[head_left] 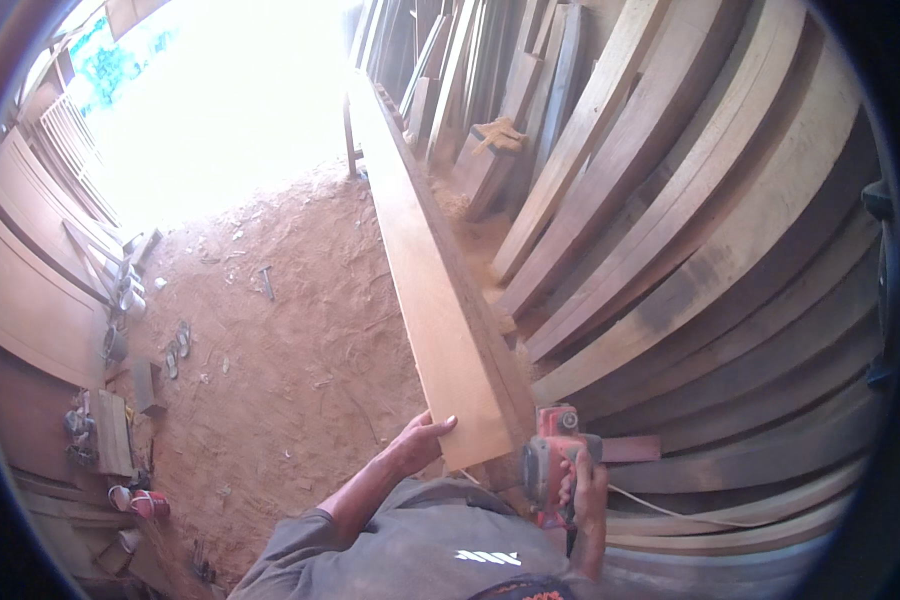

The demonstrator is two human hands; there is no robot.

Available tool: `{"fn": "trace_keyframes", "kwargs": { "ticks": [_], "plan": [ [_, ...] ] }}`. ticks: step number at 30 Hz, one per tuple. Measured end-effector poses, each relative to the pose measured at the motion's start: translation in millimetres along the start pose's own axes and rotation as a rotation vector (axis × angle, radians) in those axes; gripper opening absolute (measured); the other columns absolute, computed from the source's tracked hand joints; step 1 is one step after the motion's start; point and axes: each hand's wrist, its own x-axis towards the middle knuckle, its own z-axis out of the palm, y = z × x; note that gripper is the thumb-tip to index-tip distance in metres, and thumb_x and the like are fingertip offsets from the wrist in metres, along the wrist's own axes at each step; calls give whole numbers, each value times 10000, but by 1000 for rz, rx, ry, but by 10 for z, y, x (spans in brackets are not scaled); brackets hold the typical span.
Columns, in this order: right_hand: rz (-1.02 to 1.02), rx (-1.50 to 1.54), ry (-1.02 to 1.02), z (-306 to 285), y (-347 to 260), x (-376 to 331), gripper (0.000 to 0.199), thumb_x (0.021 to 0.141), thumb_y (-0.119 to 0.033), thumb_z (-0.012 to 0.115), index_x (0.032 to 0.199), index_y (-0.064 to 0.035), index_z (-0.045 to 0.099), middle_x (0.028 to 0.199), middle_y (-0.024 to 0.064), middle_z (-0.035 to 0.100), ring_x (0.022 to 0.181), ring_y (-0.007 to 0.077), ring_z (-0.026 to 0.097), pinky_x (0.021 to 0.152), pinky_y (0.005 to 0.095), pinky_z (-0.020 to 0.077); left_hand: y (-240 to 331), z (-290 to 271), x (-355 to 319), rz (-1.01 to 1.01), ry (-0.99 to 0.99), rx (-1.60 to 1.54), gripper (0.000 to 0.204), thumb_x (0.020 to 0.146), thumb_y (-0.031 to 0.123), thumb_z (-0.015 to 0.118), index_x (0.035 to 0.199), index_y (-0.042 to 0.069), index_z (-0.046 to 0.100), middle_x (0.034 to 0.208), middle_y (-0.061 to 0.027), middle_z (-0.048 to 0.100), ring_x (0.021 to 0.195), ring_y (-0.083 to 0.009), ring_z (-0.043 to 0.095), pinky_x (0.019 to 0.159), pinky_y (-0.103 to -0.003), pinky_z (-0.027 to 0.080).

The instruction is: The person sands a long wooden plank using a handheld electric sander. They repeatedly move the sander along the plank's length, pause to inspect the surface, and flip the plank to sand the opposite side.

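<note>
A long reddish wooden plank [425, 270] runs from near my chest away toward the bright doorway. My left hand [422, 440] grips the plank's near left corner, thumb on top. My right hand [587, 490] is closed on the handle of a red electric planer [550, 455], which sits just right of the plank's near end. A pale cord [670, 510] trails from the planer to the right.
Many long planks [690, 220] lean against the wall on the right. The floor [290, 350] is covered in sawdust, with a hammer [267, 282] and sandals [177, 350] lying on it. Wooden door panels [30, 290] and small offcuts stand at the left.
</note>
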Motion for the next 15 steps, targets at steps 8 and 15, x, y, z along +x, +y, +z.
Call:
{"fn": "trace_keyframes", "kwargs": {
  "ticks": [8,15],
  "plan": [
    [-93,-77,-108,69,47,117,556,1099,-544,559,1008,-4,655,606,-4,525,447,90,491,399,262,395,1308,1615,-590,535,-573,53,1066,771,167,936,1615,-64,327,1585,-194,499,1476,-294,481,1254,-444,336],
    [-120,-2,-101,111,85,42,505,1090,-500,590,985,-10,650,614,-15,516,454,83,491,398,267,385,1997,2343,-809,728,-648,219,910,810,-16,841,1576,-77,354,1538,-214,523,1454,-315,522,1275,-457,379]
  ]
}}
